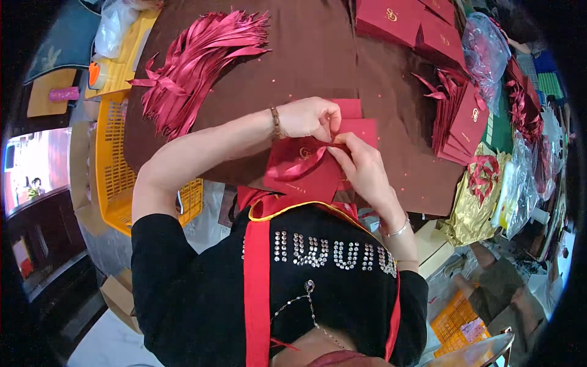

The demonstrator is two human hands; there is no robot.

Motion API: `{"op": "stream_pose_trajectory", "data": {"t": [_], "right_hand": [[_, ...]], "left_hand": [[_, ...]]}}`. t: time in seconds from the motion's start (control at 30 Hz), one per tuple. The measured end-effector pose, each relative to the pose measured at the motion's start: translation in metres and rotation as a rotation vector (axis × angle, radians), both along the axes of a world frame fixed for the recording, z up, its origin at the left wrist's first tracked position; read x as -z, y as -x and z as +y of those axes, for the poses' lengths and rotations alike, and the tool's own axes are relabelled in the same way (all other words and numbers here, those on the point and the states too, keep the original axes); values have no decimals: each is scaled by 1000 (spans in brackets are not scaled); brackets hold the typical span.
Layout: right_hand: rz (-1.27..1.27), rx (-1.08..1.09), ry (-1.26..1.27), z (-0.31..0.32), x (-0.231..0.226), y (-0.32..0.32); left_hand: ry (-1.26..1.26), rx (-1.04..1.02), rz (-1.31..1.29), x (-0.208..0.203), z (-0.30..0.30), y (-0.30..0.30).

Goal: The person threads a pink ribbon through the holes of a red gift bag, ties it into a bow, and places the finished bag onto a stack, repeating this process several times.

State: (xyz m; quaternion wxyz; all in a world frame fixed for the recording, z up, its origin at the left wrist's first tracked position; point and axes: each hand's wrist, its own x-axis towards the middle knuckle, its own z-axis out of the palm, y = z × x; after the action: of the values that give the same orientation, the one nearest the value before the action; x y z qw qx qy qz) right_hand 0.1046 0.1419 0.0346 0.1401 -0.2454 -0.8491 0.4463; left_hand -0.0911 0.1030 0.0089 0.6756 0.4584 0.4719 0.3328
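A dark red gift bag (276, 160) with a gold emblem lies flat in front of me at the table's near edge. A shiny red ribbon (298, 170) loops across its face and runs up to my fingers. My left hand (309, 118), a beaded bracelet at its wrist, is bent over the bag's upper part with its fingertips pinched on the ribbon. Just below and to the right, my right hand (362, 160) grips the ribbon between thumb and fingers. The two hands' fingertips almost meet. More red card pieces (365, 127) lie under and beyond the bag.
A thick bundle of red ribbons (199, 64) lies far left on the brown tablecloth (312, 55). Stacked red bags (391, 21) and a ribboned stack (461, 119) stand at the right. A yellow crate (113, 159) flanks the table's left side; gold wrapping (471, 211) is at its right corner.
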Motion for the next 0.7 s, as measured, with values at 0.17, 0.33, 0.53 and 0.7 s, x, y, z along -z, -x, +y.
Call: {"op": "stream_pose_trajectory", "data": {"t": [0.17,0.33,0.53,0.7], "right_hand": [[26,-106,95,13,12,-7],[106,-80,188,10,15,-8],[-107,-37,395,7,10,-5],[-192,-73,409,10,23,-9]], "left_hand": [[-20,-182,-4,12,2,-8],[-239,-378,249,20,8,20],[-252,-133,368,16,-13,41],[-177,-10,402,3,-9,31]]}}
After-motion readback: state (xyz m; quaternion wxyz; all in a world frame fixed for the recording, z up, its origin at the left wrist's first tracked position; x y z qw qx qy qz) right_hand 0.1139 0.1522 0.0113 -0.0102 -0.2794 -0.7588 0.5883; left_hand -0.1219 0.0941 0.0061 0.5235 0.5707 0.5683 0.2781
